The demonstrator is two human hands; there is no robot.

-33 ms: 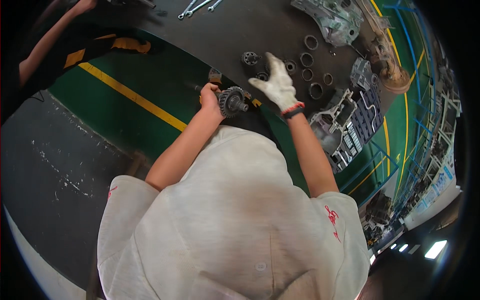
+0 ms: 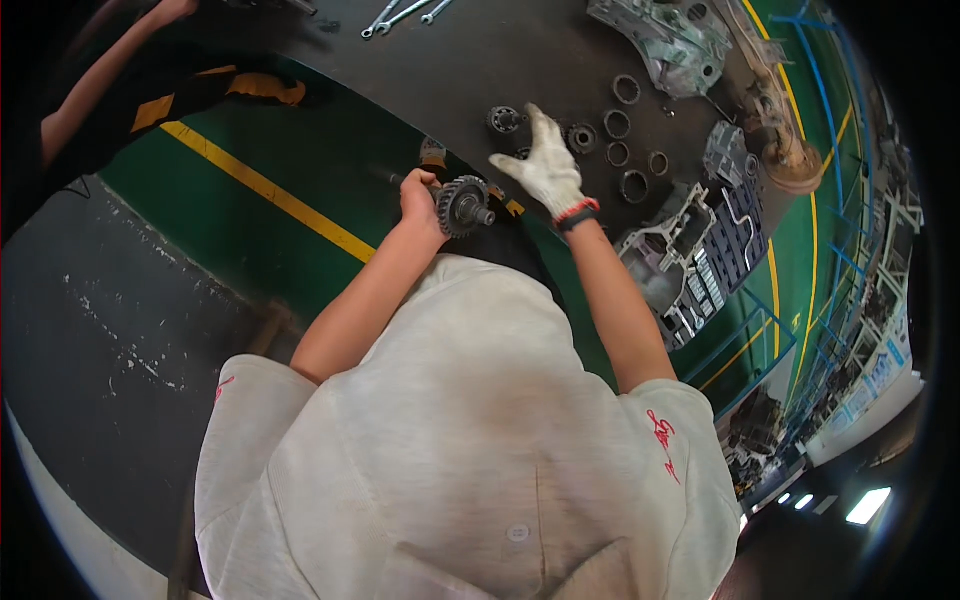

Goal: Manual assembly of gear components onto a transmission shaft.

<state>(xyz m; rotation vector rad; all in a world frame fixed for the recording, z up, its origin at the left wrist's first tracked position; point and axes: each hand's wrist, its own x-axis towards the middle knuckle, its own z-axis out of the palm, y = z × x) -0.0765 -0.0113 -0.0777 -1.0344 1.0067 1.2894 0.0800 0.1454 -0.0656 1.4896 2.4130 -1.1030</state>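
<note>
My bare left hand (image 2: pixel 419 199) is wrapped round a gear shaft (image 2: pixel 464 208), held off the table's near edge. A large toothed gear and a stub end show on its right, and the thin end sticks out to the left. My right hand (image 2: pixel 548 170), in a white glove, is open with thumb and fingers spread, and nothing shows in it. Beneath it lie dark gears, one partly hidden. A gear (image 2: pixel 505 120) sits just left of its fingertips, and another gear (image 2: pixel 581 138) lies to its right.
Several metal rings (image 2: pixel 617 124) lie right of my glove. Beyond are cast housings (image 2: pixel 675 45), a second housing (image 2: pixel 665 240) and a dark slotted plate (image 2: pixel 738 230). Wrenches (image 2: pixel 398 14) lie at the far edge of the dark table (image 2: pixel 440 80). Another person's arm (image 2: pixel 90 85) is at upper left.
My right hand has shifted slightly left, showing more of the gear on its right. The left hand keeps its hold on the gear shaft.
</note>
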